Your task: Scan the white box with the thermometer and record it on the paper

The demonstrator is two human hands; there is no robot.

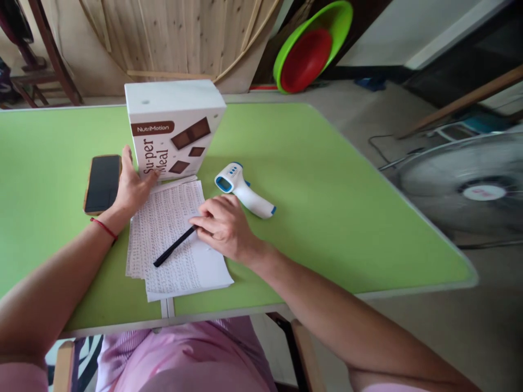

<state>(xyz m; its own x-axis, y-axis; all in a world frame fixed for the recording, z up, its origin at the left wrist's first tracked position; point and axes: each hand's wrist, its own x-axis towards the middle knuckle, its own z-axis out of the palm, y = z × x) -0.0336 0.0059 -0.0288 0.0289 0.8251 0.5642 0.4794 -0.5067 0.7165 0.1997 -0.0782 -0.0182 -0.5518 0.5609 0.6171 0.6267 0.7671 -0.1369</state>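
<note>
The right hand [226, 226] is curled, with the fingers drawn in to the thumb, pinching a black pen [175, 247] near one end. From that grip the pen slants left and toward the person, over written sheets of paper [214, 267]. Whether its far end touches the top sheet cannot be told.

Handling, as judged: the pen is light, stiff and smooth, so it may roll; mid-barrel would give a steadier hold. The sheets are thin and apt to slide or crease.

Beyond and left of the pen grip, the left hand [133, 188] has hold of the lower left corner of a NutriMotion carton [174, 136], thumb on the printed face, fingers along the side. Firmness of pressure cannot be told. The carton stands upright at the far end of the sheets. It is judged stiff but dentable; its weight is unknown. Both sides, held low, would suit it.

Just beyond the right hand lies an infrared thermometer [247, 193]. Left of the left hand, just beside it, lies a smartphone [103, 184]. All rest on a green table [327, 190]. Well right of the table's edge is a fan [484, 190].
</note>
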